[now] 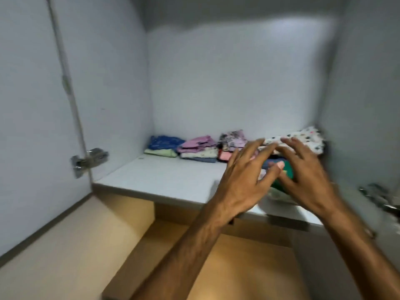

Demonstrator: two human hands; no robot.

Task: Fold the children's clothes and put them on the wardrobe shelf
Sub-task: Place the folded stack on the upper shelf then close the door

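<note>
Far left of our grip, folded stacks line the shelf [164, 176] back: blue-on-green pile [162, 146], pink pile [198, 148], floral pile [232, 141]. Left hand [244, 180] and right hand [307, 174] spread wide, holding nothing, over green garment [286, 172]. Spotted piece [303, 137] just behind. Seems mostly done.

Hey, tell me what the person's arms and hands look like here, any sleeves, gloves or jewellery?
Both forearms are bare as far as the picture shows, with no sleeve in view. The left hand and the right hand wear no gloves, and no rings or watch can be made out, though motion blur softens the detail. Veins and tendons stand out along the left forearm.
</note>
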